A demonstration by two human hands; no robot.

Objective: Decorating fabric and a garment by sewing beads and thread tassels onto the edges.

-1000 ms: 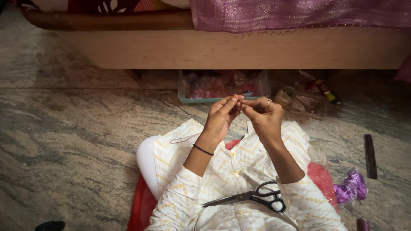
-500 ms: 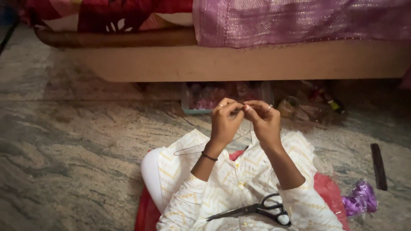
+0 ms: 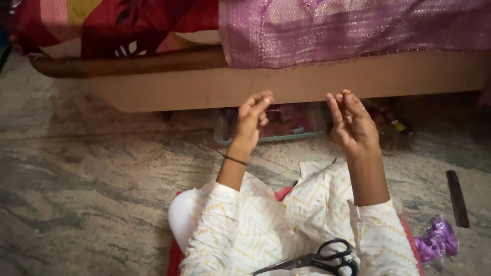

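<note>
Overhead, a wooden bed frame [image 3: 286, 84] spans the far side, a pink cloth [image 3: 353, 28] draped over it. Nearer, white patterned fabric [image 3: 286, 225] covers the lap, black scissors [image 3: 317, 259] lying on it. Raised apart, the left hand [image 3: 251, 120] pinches a thin thread [image 3: 273, 109]; the right hand [image 3: 352, 122] stays half-curled, its hold unclear.

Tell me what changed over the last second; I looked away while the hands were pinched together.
The left hand and right hand, earlier fingertip to fingertip, have drawn apart sideways, each with fingers pinched; any thread between them is too fine to see. The camera also tilted up, showing more of the bed. The scissors stay on the white patterned cloth, and the purple bundle stays on the floor.
</note>
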